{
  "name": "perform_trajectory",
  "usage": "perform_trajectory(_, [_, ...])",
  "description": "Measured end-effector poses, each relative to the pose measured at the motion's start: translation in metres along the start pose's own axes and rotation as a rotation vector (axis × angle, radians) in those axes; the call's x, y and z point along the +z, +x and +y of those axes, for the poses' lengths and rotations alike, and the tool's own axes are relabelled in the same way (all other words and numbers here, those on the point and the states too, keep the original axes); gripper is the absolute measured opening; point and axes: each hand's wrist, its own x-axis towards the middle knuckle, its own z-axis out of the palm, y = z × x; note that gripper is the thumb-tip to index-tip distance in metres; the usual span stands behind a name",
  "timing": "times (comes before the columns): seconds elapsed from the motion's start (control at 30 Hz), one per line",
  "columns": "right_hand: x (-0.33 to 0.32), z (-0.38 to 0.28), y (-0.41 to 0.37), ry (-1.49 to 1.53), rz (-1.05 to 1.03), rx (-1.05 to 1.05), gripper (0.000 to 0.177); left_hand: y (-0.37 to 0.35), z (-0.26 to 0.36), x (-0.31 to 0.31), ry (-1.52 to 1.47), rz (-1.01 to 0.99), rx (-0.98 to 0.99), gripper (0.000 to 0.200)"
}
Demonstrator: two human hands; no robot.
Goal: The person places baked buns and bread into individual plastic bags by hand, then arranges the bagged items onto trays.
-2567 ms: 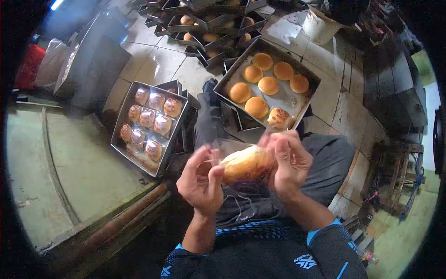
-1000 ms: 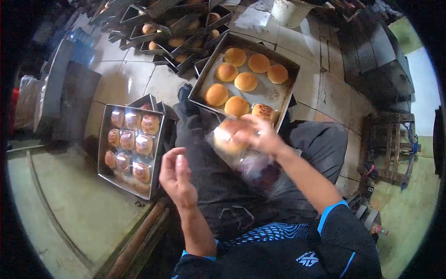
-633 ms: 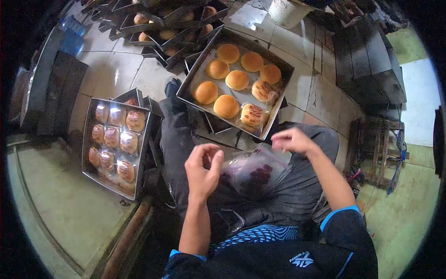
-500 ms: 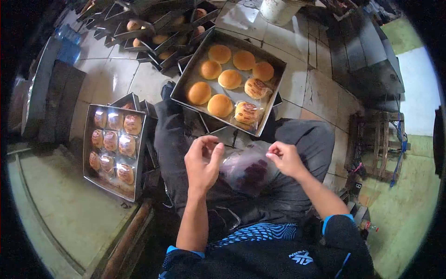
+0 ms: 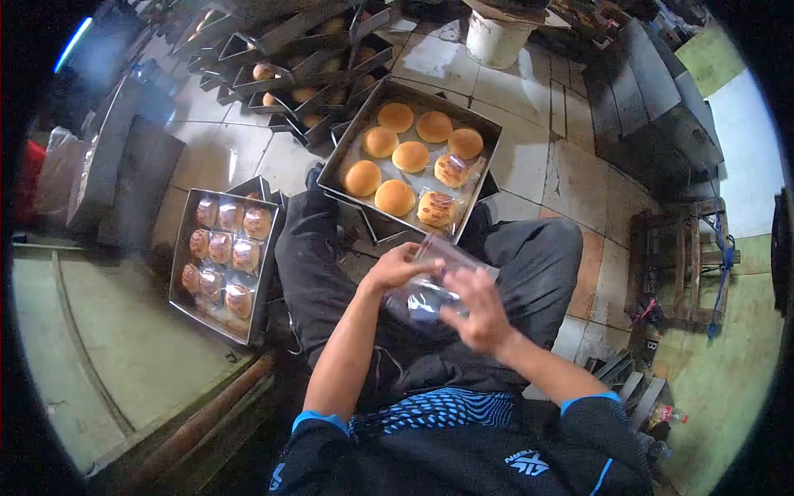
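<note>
Over my lap, my left hand (image 5: 400, 266) has its thumb and fingers closed at the edge of a clear plastic bag (image 5: 432, 255). My right hand (image 5: 478, 310) is beside it, blurred by motion, with its fingers apart at the bag's right side. More shiny clear plastic (image 5: 423, 304) lies beneath both hands on my dark trousers. Just beyond them stands a square metal tray (image 5: 347, 192) of round golden buns (image 5: 394, 198). Two buns at its right side are in printed clear wrappers, the nearer a wrapped bun (image 5: 437, 208).
To the left, a second tray (image 5: 266, 285) holds several wrapped buns (image 5: 219, 247). Stacked dark trays (image 5: 289, 78) with buns stand at the back left. A white bucket (image 5: 495, 41) is at the back, a wooden rack (image 5: 682, 264) at right, and a bottle (image 5: 668, 416) at lower right.
My hands have come closer together, the right one moving left and down towards the plastic. The plastic now rises between them. The view has shifted slightly.
</note>
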Motion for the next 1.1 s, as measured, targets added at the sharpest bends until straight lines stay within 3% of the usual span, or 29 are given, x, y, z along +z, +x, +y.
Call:
perform_trajectory(0.03, [-0.005, -0.01, -0.007, 0.059, -0.088, -0.191, 0.013, -0.003, 0.001, -0.002, 0.167, 0.005, -0.02, 0.094])
perform_trajectory(0.07, [-0.007, -0.016, -0.012, 0.129, -0.101, -0.226, 0.013, -0.005, 0.003, -0.003, 0.355, 0.003, -0.024, 0.109])
perform_trajectory(0.1, [-0.011, -0.017, -0.015, 0.198, -0.118, -0.261, 0.014, -0.008, 0.002, -0.001, 0.474, 0.002, -0.04, 0.111])
perform_trajectory(0.17, [-0.035, 0.008, 0.0, 0.061, 0.045, -0.024, 0.026, -0.018, -0.005, 0.014, 0.704, -0.006, -0.07, 0.116])
perform_trajectory(0.2, [-0.047, 0.024, 0.015, 0.065, 0.17, 0.084, 0.03, -0.019, -0.021, 0.02, 0.663, 0.078, 0.009, 0.122])
perform_trajectory(0.27, [-0.07, 0.039, 0.044, 0.195, 0.331, 0.373, 0.017, -0.065, 0.04, 0.023, 0.925, 0.4, 0.098, 0.127])
perform_trajectory(0.33, [-0.067, 0.05, 0.054, 0.411, 0.466, 0.567, 0.01, -0.071, 0.055, -0.008, 0.463, 0.296, 0.525, 0.107])
perform_trajectory(0.4, [-0.059, 0.046, 0.066, 0.608, 0.559, 0.622, 0.011, -0.07, 0.06, -0.021, 0.054, 0.289, 0.67, 0.081])
perform_trajectory(0.47, [-0.041, 0.037, 0.085, 0.745, 0.615, 0.63, 0.011, -0.075, 0.056, -0.026, -0.273, 0.416, 0.558, 0.049])
perform_trajectory(0.5, [-0.031, 0.033, 0.091, 0.851, 0.602, 0.65, 0.013, -0.079, 0.066, -0.022, -0.538, 0.594, 0.501, 0.009])
perform_trajectory(0.57, [-0.011, 0.021, 0.105, 0.918, 0.576, 0.634, 0.011, -0.081, 0.065, -0.033, -0.806, 0.745, 0.52, 0.011])
perform_trajectory(0.63, [0.0, 0.011, 0.122, 0.892, 0.428, 0.549, 0.008, -0.091, 0.052, -0.051, -0.806, 0.901, 0.378, 0.012])
perform_trajectory(0.7, [0.014, 0.007, 0.136, 0.787, 0.328, 0.411, 0.008, -0.097, 0.022, -0.064, -0.699, 1.096, 0.394, 0.015])
perform_trajectory(0.8, [0.055, 0.038, 0.176, 0.925, 0.004, 0.545, 0.015, -0.102, -0.009, -0.082, -0.868, 1.253, 0.339, 0.013])
perform_trajectory(0.83, [0.085, 0.065, 0.186, 0.984, -0.114, 0.627, 0.02, -0.099, -0.016, -0.085, -0.947, 1.232, 0.371, 0.013])
perform_trajectory(0.9, [0.165, 0.13, 0.199, 1.034, -0.306, 1.0, 0.029, -0.096, -0.028, -0.09, -1.097, 1.195, 0.442, 0.014])
perform_trajectory(0.97, [0.255, 0.207, 0.19, 0.551, -0.377, 0.834, 0.026, -0.1, -0.032, -0.092, -1.087, 1.158, 0.415, 0.016])
perform_trajectory(1.03, [0.305, 0.244, 0.196, 0.335, -0.48, 0.864, 0.032, -0.102, -0.034, -0.093, -1.161, 1.117, 0.422, 0.017])
perform_trajectory(1.1, [0.318, 0.244, 0.217, 0.357, -0.619, 1.117, 0.039, -0.105, -0.038, -0.095, -1.16, 1.102, 0.412, 0.017])
